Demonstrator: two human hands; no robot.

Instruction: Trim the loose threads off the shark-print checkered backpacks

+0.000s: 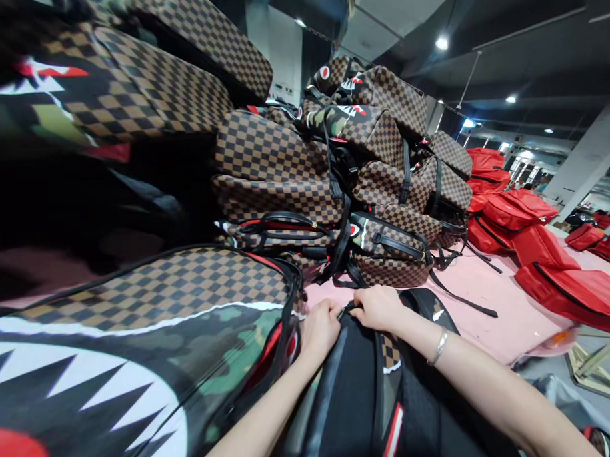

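A black backpack (355, 393) with a checkered and camouflage front stands in front of me, its straps facing up. My left hand (321, 328) pinches its top edge from the left. Close beside it, my right hand (378, 308) is closed on the same edge, a bracelet on that wrist. The fingertips nearly meet; whether they hold a zipper or just fabric is hidden. To the left lies a large backpack (197, 285) in brown check with a shark-mouth print and camouflage, partly unzipped, with red lining showing.
Stacked checkered backpacks (277, 156) rise behind my hands, and more checkered bags (170, 80) are piled high at left. Red backpacks (572, 286) are heaped at right on a pink-covered table (492, 295). A wooden frame (597, 365) stands beyond the table's edge.
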